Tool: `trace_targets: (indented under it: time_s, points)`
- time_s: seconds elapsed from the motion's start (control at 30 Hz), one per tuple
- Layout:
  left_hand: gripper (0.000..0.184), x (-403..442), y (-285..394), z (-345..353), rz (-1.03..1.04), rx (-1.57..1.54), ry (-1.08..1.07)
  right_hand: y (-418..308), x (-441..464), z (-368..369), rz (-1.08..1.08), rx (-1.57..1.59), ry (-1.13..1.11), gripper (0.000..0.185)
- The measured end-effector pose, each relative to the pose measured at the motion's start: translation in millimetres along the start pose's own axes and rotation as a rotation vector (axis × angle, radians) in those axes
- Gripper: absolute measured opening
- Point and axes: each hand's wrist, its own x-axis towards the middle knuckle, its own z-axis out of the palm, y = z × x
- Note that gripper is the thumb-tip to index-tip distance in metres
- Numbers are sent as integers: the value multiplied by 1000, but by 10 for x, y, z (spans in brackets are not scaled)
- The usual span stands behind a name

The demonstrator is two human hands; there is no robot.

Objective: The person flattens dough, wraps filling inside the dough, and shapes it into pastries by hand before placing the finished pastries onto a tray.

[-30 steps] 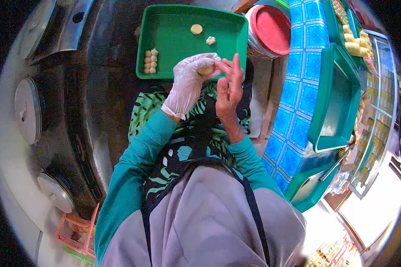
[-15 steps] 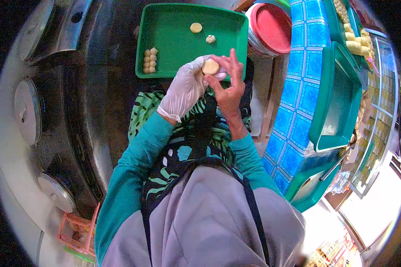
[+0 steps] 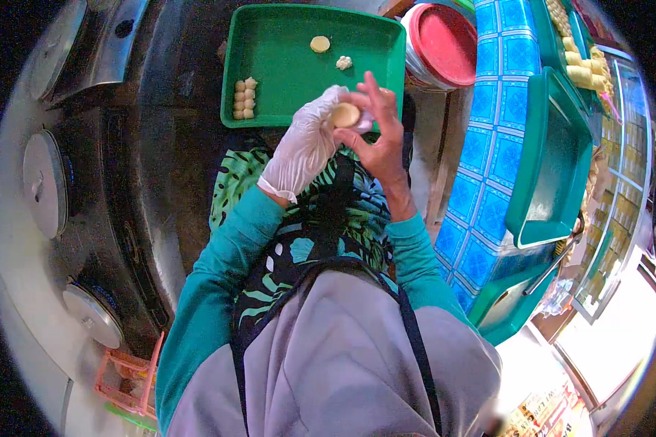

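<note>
Between the left hand (image 3: 302, 142) and the right hand (image 3: 383, 146), right at the fingers, holding up a pale round piece (image 3: 345, 115). On its left side, sheathed in a thin white glove (image 3: 291, 160), curled round the edge and pinching it. On its right side, bare, with the thumb at the near edge and the other fingers partly stretched and apart, blurred; cannot tell whether pressing on the piece or only brushing it.

Just beyond both hands, set out in a green tray (image 3: 284, 44): ahead of the right hand's fingertips, with a small lumpy piece (image 3: 344, 63); farther from the hands and a little to the left, with a flat round piece (image 3: 320, 44), much like the one held. Well to the left of the gloved fingers, in the tray's near left corner, packed close in two rows of small pale balls (image 3: 244, 99).

Ahead and to the right of the bare hand, outside the tray, topped with a red lid (image 3: 444, 45). Well apart to its right, covered in blue patterned squares (image 3: 481, 153), with a second green tray (image 3: 532, 156) alongside. Below both hands, draped in leaf-print cloth (image 3: 242, 175).
</note>
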Motion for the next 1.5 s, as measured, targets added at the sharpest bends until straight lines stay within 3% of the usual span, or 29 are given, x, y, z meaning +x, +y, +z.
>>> trace_targets:
  time_s: [0.03,0.1,0.17,0.23,0.27,0.33,0.53,0.6,0.63,0.67,0.87,1.0,1.1,1.33,1.43,1.5]
  points:
    - [36,22,-10,-2,3,0,0,-32,-38,32,8,-9,104,89]
    - [36,60,-42,16,73,20,304,-64,-97,114,13,-10,202,91]
    - [37,68,-64,43,82,0,299,-57,-166,187,36,-181,230,90]
    - [37,52,-91,32,76,-24,291,25,-211,224,86,-140,245,88]
    - [36,34,-81,-10,21,-74,181,78,-215,225,126,-96,256,87]
    - [36,25,-83,-49,-33,-126,70,65,-158,172,139,-87,239,86]
    - [35,46,11,-1,-77,-123,118,69,-84,60,128,130,64,72]
    - [40,109,-10,-66,-53,-341,199,32,-121,87,74,42,-30,63]
    - [46,107,-86,-17,54,-83,292,0,-132,137,19,-7,-62,65]
    - [46,122,-140,22,53,-84,291,-18,-125,210,19,-10,-62,65]
    - [57,159,-480,-15,63,83,285,-128,142,359,307,473,312,83]
    - [51,190,-408,-48,99,108,347,27,232,308,447,642,461,86]
    - [43,134,-380,-19,166,-47,319,90,216,335,458,687,513,86]
    - [35,108,-394,-154,87,21,346,212,243,388,454,712,707,83]
    - [33,112,-431,-164,106,35,356,223,249,376,404,665,700,86]
    - [31,93,-412,-131,64,-119,325,213,253,359,398,677,685,85]
